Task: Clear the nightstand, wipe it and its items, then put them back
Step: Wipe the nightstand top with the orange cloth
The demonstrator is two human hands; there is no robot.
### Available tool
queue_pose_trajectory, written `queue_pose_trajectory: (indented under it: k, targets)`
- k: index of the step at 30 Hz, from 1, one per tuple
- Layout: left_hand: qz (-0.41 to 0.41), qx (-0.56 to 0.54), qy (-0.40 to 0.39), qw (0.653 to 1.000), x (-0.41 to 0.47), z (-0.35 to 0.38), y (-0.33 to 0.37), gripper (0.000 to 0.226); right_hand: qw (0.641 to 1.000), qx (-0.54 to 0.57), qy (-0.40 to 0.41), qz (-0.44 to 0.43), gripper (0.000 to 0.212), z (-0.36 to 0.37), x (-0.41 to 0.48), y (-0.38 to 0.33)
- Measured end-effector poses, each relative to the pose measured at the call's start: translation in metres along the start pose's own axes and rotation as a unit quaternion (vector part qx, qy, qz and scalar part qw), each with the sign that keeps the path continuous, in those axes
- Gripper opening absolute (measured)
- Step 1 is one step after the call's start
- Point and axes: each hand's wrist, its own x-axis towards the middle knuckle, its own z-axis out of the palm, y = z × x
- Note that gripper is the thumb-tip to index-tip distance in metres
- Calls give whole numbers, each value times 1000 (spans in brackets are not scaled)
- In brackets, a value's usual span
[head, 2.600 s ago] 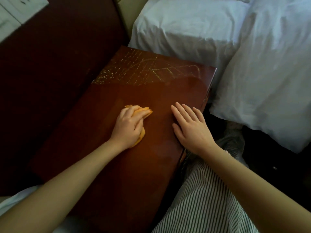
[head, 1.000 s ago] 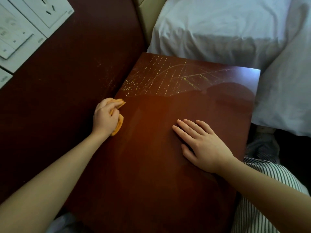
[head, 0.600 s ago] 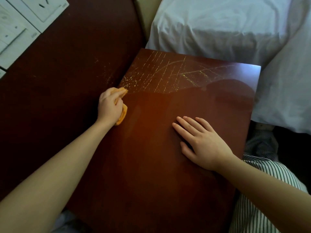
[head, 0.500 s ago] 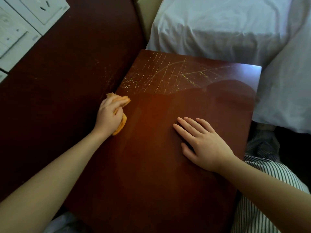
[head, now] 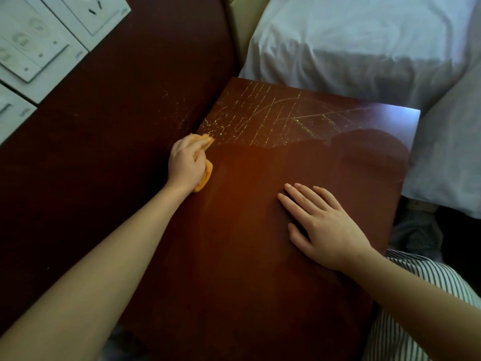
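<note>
The left hand (head: 186, 165) curls round a crumpled orange cloth (head: 207, 171), pressing it at the left edge of the glossy red-brown bedside table (head: 247, 256), just near of yellowish scratches (head: 273, 118) crossing its far part. The right hand (head: 325, 227) lies flat mid-table, fingers straight.
</note>
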Motion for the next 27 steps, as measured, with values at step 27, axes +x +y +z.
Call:
queue_pose_trajectory:
  k: [27]
  targets:
    - [-42, 34, 19, 998, -16, -2, -1, 38, 1000, 3, 3, 1, 54, -1, -1, -1]
